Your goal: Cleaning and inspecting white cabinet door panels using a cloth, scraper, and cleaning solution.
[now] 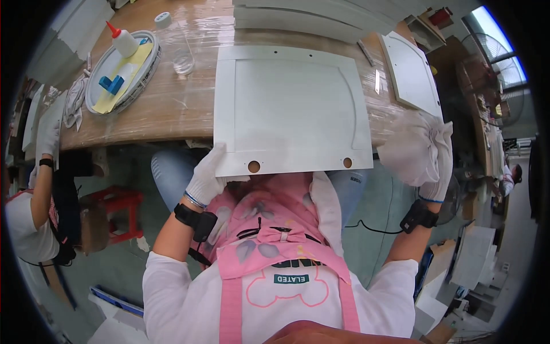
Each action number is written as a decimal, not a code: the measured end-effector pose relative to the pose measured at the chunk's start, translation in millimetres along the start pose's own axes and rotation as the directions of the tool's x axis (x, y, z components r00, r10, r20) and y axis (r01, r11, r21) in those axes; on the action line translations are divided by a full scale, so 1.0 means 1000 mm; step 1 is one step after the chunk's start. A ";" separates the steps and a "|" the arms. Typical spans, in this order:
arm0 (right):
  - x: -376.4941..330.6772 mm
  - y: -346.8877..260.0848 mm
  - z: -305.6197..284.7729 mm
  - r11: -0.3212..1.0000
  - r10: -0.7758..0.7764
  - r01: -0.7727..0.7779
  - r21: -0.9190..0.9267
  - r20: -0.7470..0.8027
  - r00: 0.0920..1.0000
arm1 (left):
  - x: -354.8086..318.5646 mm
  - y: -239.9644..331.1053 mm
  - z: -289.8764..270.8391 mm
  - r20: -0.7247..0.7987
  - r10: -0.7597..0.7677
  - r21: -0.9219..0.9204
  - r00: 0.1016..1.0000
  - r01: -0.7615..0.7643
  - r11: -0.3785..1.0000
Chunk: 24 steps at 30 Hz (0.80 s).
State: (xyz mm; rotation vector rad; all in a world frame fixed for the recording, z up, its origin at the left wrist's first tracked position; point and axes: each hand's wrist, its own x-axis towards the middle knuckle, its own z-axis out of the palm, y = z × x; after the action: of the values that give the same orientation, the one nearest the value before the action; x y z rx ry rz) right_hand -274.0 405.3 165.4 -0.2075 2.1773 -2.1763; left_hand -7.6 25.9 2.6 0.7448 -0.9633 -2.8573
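A white cabinet door panel [292, 103] with a recessed middle lies in front of me, its near edge jutting past the table toward my lap. Two round holes sit along that near edge, and two small dark holes along the far one. My left hand [207, 176], in a white knitted glove, grips the panel's near left corner; its fingertips are partly hidden beneath. Off the panel's right side, my right hand [438, 163], also gloved, holds a bunched white cloth [409, 148]. The cloth covers most of those fingers and looks slightly blurred.
A film-covered wooden table [189, 117] carries a round lid [150, 71] with a red-tipped glue bottle [125, 43] and blue piece [112, 85]. Nearby stand a clear bottle [182, 57], stacked white panels [309, 17] and another panel [411, 71]. A co-worker [37, 212] is at left, beside a red stool [123, 212].
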 end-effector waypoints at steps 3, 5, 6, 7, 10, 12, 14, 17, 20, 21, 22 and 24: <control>0.023 0.000 0.086 0.986 -0.096 0.079 0.148 0.116 0.989 | -0.005 0.001 -0.004 0.034 0.006 -0.151 0.999 -0.001 0.988; 0.039 0.023 0.140 0.950 -0.091 0.153 -0.273 0.227 0.970 | -0.018 -0.001 -0.007 0.055 -0.011 -0.214 0.998 0.023 0.977; 0.047 0.038 0.166 0.798 -0.016 0.206 -0.566 0.322 0.947 | -0.026 -0.002 -0.005 0.107 -0.027 -0.261 0.994 0.054 0.964; 0.064 0.077 0.188 0.728 -0.199 0.508 -0.460 0.568 0.799 | -0.030 -0.001 -0.001 0.173 -0.047 -0.297 0.984 0.097 0.950; 0.021 0.116 0.278 -0.025 -0.338 0.671 -0.741 0.638 0.692 | -0.034 -0.004 0.002 0.218 0.010 -0.311 0.976 0.059 0.948; -0.010 0.090 0.321 0.195 -0.012 0.741 -0.643 0.753 0.657 | -0.035 -0.004 0.004 0.192 0.037 -0.326 0.981 0.028 0.945; -0.051 0.111 0.323 0.243 -0.341 0.912 -0.331 0.851 0.400 | -0.034 -0.001 0.008 0.196 0.029 -0.296 0.980 0.031 0.955; -0.102 0.100 0.280 0.304 -0.225 0.950 0.064 0.974 0.006 | -0.036 0.001 0.016 0.129 0.021 -0.465 0.991 0.042 0.884; -0.068 0.043 0.241 0.803 0.347 0.585 -0.110 0.885 -0.309 | -0.032 0.002 0.001 0.114 0.046 -0.342 0.992 -0.004 0.940; -0.055 0.043 0.218 0.931 0.248 0.302 -0.204 0.962 -0.116 | -0.035 0.005 0.000 0.235 0.013 -0.307 0.972 0.061 0.950; -0.042 0.042 0.199 0.979 0.205 -0.013 -0.204 0.972 0.115 | -0.033 0.002 -0.003 0.208 0.017 -0.280 0.978 0.043 0.959; 0.014 0.040 0.189 0.809 0.468 0.093 -0.580 0.732 0.495 | -0.030 0.003 0.001 0.203 -0.004 -0.239 0.979 0.054 0.970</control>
State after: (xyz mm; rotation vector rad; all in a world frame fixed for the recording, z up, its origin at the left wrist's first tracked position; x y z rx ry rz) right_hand -264.8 216.2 125.2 -0.8156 1.9245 -0.8405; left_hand 17.8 28.9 17.8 0.4583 -0.6019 -3.0449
